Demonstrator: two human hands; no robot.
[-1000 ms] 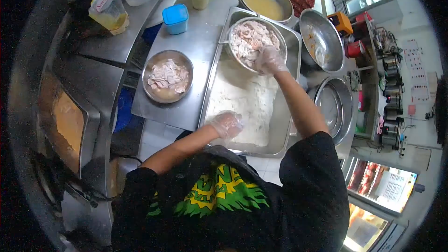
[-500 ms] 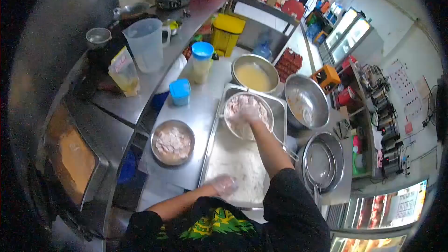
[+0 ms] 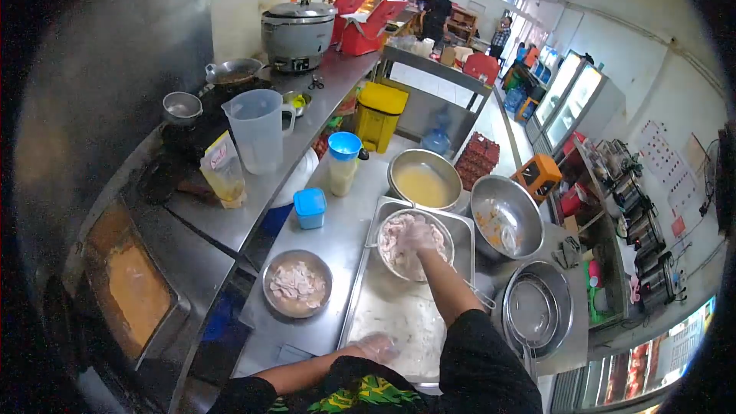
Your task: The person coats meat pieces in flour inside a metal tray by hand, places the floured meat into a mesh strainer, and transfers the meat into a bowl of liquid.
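Note:
My right hand (image 3: 416,234), in a clear plastic glove, reaches into a round strainer (image 3: 414,277) of pale raw meat pieces (image 3: 392,239). Its fingertips are hidden among the pieces, so their grip is unclear. The strainer sits over the far part of a rectangular metal tray (image 3: 360,284), its handle pointing toward the near right. White powder (image 3: 402,318) is spread thinly over the tray's bottom. My left hand (image 3: 377,347), also gloved, is low at the tray's near left side, fingers loosely extended and holding nothing. A metal bowl (image 3: 330,291) of meat pieces stands left of the tray.
Beyond the tray stand a bowl of yellowish liquid (image 3: 422,185) and a large steel bowl (image 3: 529,211). Sieves in a bowl (image 3: 563,314) lie to the right. A blue-lidded tub (image 3: 310,211), a blue-topped container (image 3: 343,165) and a plastic jug (image 3: 257,134) stand left.
The camera view has tilted up, so the scene sits lower and more of the room shows. My right hand stays in the strainer, shifted slightly over the meat; my left stays by the tray's near side.

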